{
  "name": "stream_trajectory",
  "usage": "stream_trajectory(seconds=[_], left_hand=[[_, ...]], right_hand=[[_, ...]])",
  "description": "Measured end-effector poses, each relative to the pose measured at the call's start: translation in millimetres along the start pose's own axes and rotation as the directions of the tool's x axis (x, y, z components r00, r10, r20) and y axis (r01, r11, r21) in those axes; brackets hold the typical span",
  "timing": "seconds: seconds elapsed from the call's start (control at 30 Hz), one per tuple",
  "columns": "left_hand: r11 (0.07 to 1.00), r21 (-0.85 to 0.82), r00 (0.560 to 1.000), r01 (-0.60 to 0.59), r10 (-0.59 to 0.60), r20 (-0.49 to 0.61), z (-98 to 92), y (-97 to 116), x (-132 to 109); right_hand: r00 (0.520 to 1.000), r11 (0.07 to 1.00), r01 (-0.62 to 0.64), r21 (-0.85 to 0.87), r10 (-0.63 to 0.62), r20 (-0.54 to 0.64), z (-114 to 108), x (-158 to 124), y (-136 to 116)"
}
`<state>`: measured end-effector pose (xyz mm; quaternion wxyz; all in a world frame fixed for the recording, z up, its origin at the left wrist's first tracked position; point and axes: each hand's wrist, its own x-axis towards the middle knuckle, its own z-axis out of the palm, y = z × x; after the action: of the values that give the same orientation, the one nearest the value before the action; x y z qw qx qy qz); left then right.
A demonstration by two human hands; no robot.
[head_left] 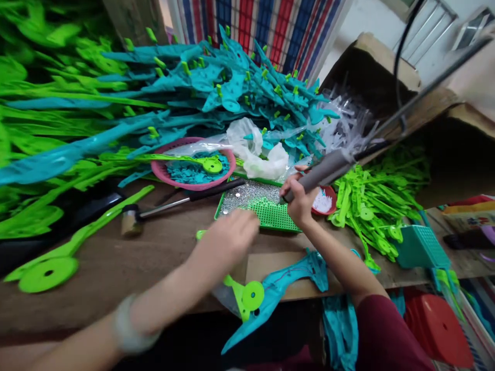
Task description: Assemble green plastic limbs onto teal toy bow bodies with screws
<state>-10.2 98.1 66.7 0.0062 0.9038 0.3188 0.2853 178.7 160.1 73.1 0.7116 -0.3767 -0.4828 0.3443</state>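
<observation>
My right hand (298, 198) is closed around the grey handle of a powered screwdriver (328, 167), whose tip points down at a green tray (270, 214) holding small silver screws. My left hand (232, 237) is blurred by motion just left of the tray's near edge, and its fingers cannot be read. A teal and green plastic toy piece (266, 293) lies on the table edge below both hands.
Heaps of teal (232, 87) and green (46, 103) plastic parts fill the back. A pink basket (193, 167), a hammer (154, 208), a red dish (327, 201), a green part pile (371, 201), a cardboard box (386, 77) and a red stool (436, 324) surround the table.
</observation>
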Motion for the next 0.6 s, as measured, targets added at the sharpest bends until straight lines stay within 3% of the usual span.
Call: stream_trajectory(seconds=[0.03,0.13,0.27,0.43,0.6], left_hand=[[0.992,-0.047,0.992,-0.119,0.116,-0.057,-1.3,16.0,-16.2],[0.964,-0.138,0.966,-0.227,0.205,-0.156,-0.4,54.2,-66.4],[0.945,-0.23,0.969,-0.234,0.208,-0.131,6.1,61.4,-112.1],[0.946,-0.243,0.976,-0.214,0.198,-0.091,15.3,44.7,-130.0],[0.961,-0.194,0.976,-0.198,0.174,-0.131,29.7,47.8,-129.4]], right_hand=[[1.0,0.999,-0.021,-0.036,0.021,-0.005,-0.5,1.6,11.0],[0.996,0.993,-0.074,-0.096,0.078,0.039,0.9,0.4,34.9],[0.994,0.988,-0.074,-0.134,0.083,0.067,3.6,-1.8,46.7],[0.992,0.991,-0.048,-0.126,0.062,0.109,3.7,-1.7,48.4],[0.993,0.977,-0.08,-0.199,0.096,0.073,4.8,-3.2,51.2]])
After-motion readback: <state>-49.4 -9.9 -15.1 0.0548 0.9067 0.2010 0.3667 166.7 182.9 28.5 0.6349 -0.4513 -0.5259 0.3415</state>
